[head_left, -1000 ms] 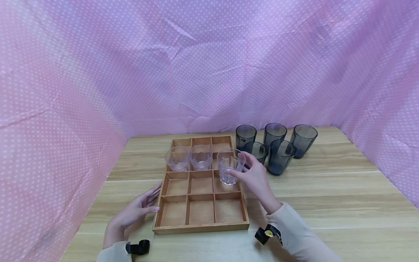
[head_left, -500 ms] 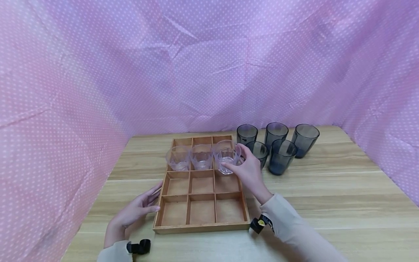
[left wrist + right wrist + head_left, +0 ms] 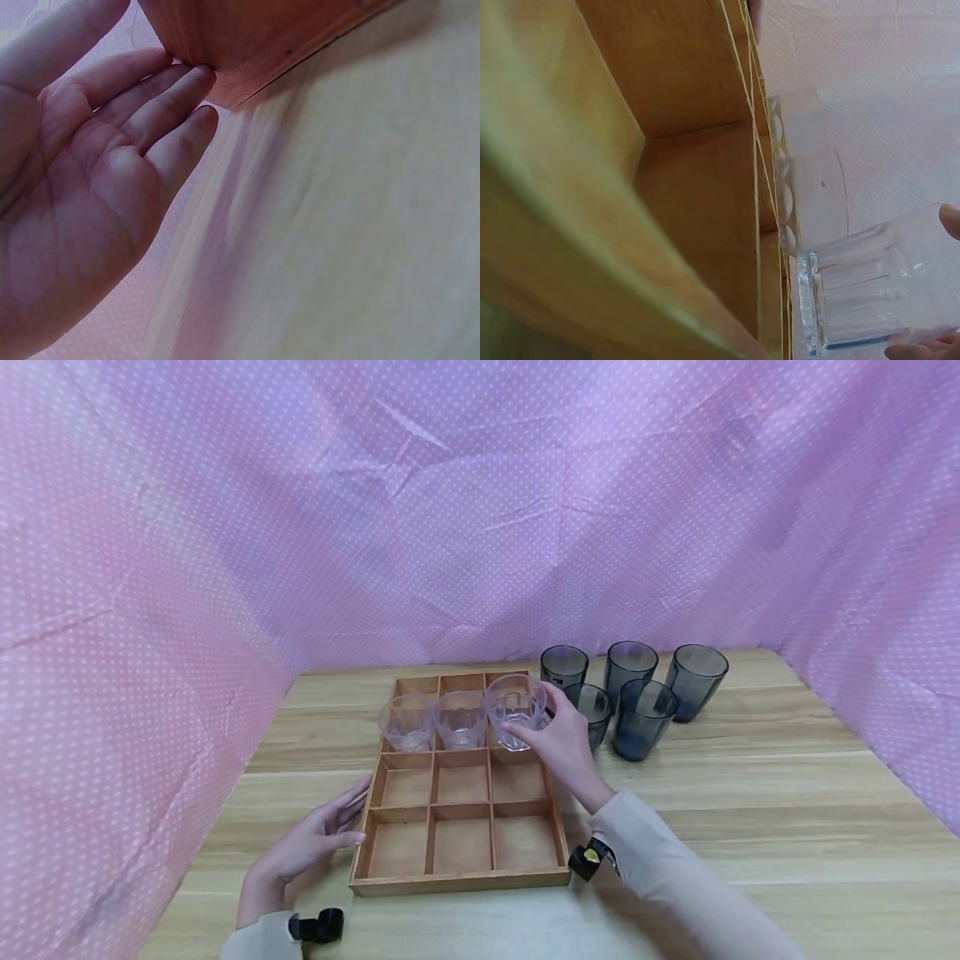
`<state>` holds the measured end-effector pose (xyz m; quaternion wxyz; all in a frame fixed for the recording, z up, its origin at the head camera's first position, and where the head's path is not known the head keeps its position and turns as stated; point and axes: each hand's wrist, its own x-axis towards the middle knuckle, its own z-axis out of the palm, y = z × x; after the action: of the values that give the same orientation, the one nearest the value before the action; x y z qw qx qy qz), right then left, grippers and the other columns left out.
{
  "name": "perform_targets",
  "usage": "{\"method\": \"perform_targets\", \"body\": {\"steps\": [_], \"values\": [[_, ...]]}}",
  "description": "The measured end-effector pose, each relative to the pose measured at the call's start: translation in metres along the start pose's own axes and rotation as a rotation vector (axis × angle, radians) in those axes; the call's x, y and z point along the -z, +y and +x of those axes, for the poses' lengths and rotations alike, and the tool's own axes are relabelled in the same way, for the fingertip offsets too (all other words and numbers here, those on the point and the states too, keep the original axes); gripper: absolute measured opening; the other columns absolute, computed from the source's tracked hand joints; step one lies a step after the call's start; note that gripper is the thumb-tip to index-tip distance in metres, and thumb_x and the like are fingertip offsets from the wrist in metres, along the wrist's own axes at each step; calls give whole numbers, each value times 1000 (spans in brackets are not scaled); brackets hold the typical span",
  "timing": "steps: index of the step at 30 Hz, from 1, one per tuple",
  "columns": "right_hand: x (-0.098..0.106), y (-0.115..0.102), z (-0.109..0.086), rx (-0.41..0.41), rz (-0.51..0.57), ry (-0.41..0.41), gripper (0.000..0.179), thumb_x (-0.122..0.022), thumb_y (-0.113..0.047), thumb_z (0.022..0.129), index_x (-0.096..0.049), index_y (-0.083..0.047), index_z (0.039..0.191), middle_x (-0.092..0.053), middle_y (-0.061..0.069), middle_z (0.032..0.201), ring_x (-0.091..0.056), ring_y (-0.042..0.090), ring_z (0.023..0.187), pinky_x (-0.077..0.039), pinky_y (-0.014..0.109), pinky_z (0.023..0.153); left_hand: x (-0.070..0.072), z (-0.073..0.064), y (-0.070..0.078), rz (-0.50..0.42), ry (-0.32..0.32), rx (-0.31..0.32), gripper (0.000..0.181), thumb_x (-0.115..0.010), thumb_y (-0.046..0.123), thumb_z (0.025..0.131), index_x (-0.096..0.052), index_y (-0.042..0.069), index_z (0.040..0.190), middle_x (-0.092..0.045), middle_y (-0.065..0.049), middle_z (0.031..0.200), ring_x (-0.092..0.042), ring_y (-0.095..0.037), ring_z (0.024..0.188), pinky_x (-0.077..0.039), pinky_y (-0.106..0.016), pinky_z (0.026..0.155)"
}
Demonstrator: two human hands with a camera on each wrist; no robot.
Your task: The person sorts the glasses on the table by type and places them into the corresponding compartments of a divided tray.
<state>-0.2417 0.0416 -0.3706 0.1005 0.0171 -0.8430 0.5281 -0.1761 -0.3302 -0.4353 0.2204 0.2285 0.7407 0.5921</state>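
My right hand (image 3: 564,742) grips a clear glass tumbler (image 3: 513,714) by its side, thumb in front and fingers behind. The tumbler overlaps the right compartment of the second row from the back of a divided wooden tray (image 3: 459,885). In the right wrist view, the held tumbler (image 3: 874,289) has its base close to the dividers. Two more clear tumblers stand to its left in the same row, a middle one (image 3: 460,722) and a left one (image 3: 407,727). My left hand (image 3: 311,842) lies along the tray's left side, its extended fingertips (image 3: 199,75) touching the wooden wall.
Several smoky grey glasses (image 3: 643,718) stand on the wooden table (image 3: 750,793) right behind my right hand, close to the tray's right edge. A pink dotted cloth (image 3: 480,527) hangs behind and on both sides.
My right hand has carried the clear tumbler back and slightly left, from over the third row to over the second row. The left hand and tray have stayed put.
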Motion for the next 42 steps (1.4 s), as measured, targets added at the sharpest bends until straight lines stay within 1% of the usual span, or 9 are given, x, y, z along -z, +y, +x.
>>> {"method": "perform_targets", "body": {"steps": [5,10,13,17,20,22,32,38,42], "values": [[-2,-2,7,-1,-44,13,80,-87,-30,70,-50,-4,136,-60,17,135,-58,29,123,-53,47,97,3,1,-1,-16,-10,10,80,-55,4,95,0,-4,153,8,-33,156,-26,15,132,-33,-7,105],[-4,-3,15,-13,-47,11,81,-86,-31,71,-49,-3,137,-60,18,134,-59,30,121,-54,47,95,5,3,0,-16,-11,11,80,-55,4,95,0,-4,153,8,-33,156,-27,19,129,-33,-7,104],[-7,-4,18,-13,-58,8,80,-86,-30,71,-49,-2,136,-60,19,133,-59,30,121,-54,46,94,6,3,0,-5,-6,17,80,-55,5,95,-1,-5,153,7,-33,156,-24,4,139,-33,-7,104],[-11,-4,21,-9,-73,-3,82,-86,-28,71,-48,-1,138,-60,20,133,-59,30,117,-53,45,94,9,3,0,1,-5,22,80,-55,6,95,-1,-4,153,6,-32,157,-21,-1,140,-33,-7,104],[-14,-3,22,-3,-74,-12,83,-87,-27,71,-47,-1,138,-59,20,132,-59,29,114,-53,44,95,11,4,-1,-10,-12,19,80,-55,6,95,0,-5,153,8,-32,157,-25,15,132,-33,-7,104],[-15,-4,23,2,-73,-12,82,-87,-26,71,-47,0,138,-59,20,132,-59,30,114,-53,44,95,12,4,-1,-15,-17,15,80,-55,5,96,0,-5,153,9,-32,157,-25,18,130,-33,-6,104],[-21,-6,26,-16,-97,-8,80,-85,-28,73,-46,1,137,-59,20,130,-59,31,115,-52,46,98,18,6,-2,-27,-30,8,80,-55,4,95,1,-5,152,9,-33,156,-28,21,128,-35,-7,103],[-23,-6,26,-51,-104,-23,80,-84,-28,74,-45,2,138,-55,21,135,-54,33,123,-47,47,104,21,7,-2,-23,-39,5,80,-55,4,95,0,-6,152,9,-34,156,-28,21,128,-34,-6,103],[-23,-5,26,-78,-107,-45,84,-85,-25,72,-43,2,139,-52,22,139,-51,34,127,-44,48,108,23,8,-2,-34,-54,-6,80,-54,4,96,2,-7,152,11,-35,154,-28,21,128,-35,-6,103]]}}
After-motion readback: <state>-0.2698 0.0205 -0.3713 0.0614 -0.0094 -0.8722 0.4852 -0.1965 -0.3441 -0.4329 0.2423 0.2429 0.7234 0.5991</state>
